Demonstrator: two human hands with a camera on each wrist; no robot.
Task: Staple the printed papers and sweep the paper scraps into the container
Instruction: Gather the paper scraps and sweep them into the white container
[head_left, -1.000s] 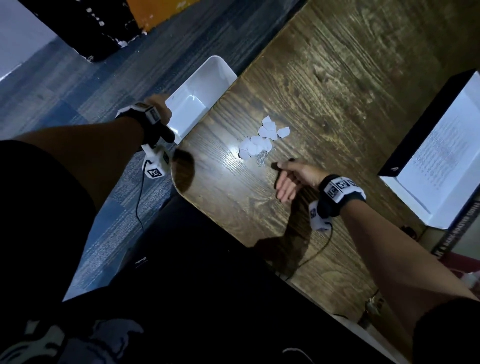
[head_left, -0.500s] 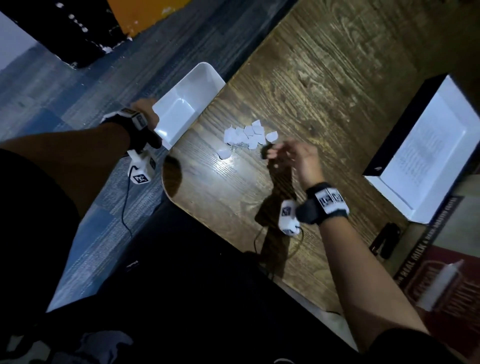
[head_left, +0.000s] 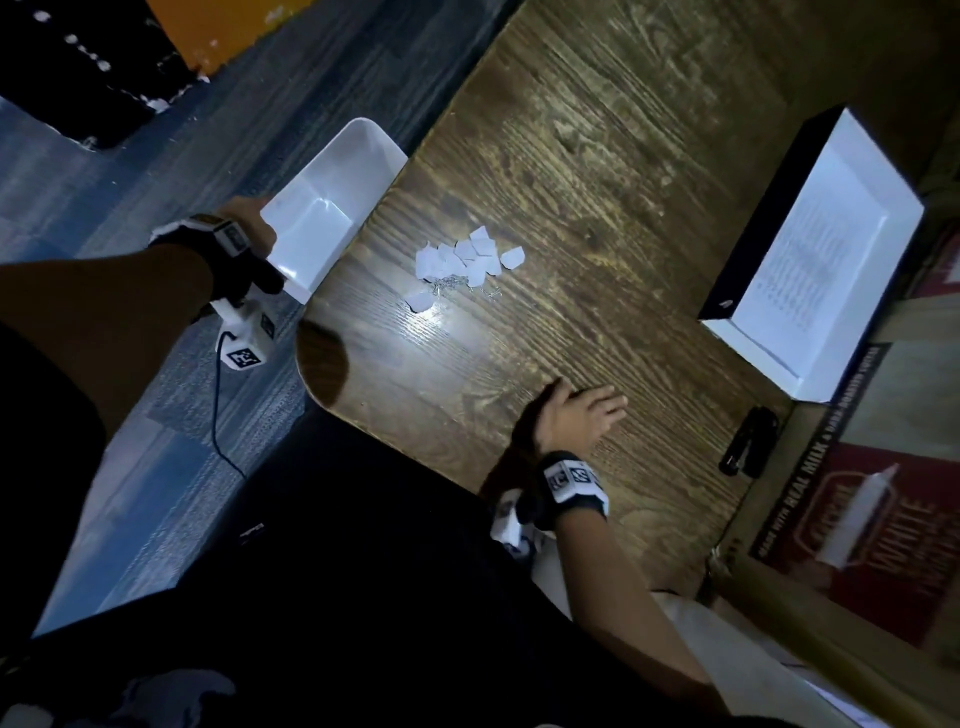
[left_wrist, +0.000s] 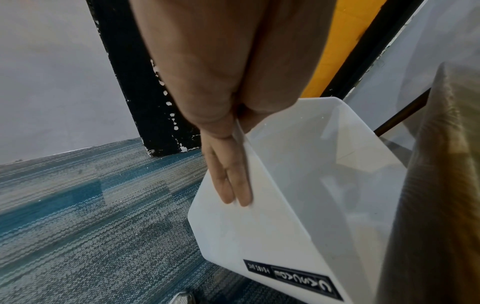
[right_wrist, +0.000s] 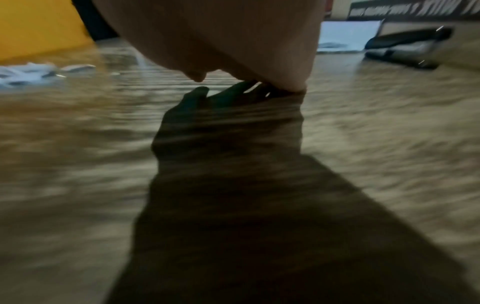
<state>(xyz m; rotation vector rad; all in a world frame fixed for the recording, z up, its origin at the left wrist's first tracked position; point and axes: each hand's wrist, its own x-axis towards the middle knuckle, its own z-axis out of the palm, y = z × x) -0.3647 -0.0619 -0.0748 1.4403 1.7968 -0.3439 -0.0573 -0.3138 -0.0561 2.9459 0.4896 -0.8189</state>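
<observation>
A small pile of white paper scraps (head_left: 470, 258) lies on the wooden table (head_left: 623, 156), with loose staples (head_left: 451, 285) at its near side. My left hand (head_left: 248, 221) holds a white plastic container (head_left: 327, 208) off the table's left edge. It pinches the container's wall (left_wrist: 259, 226), with the fingers (left_wrist: 231, 185) flat along the outside. My right hand (head_left: 589, 410) lies open and flat on the table, well short of the scraps. The printed papers (head_left: 821, 249) rest in a white box at the right. A black stapler (head_left: 748, 441) sits beside it.
A red and brown carton (head_left: 883, 493) borders the table's right side, with a white bottle (head_left: 857, 514) lying on it. Blue-grey carpet (head_left: 156, 467) lies below the container. In the blurred right wrist view I see the scraps (right_wrist: 28, 72) at the left and the stapler (right_wrist: 405, 47) at the far right.
My right hand has drawn back from the scraps toward the table's near right and now lies flat. The scraps sit slightly closer together. My left hand still holds the container at the edge.
</observation>
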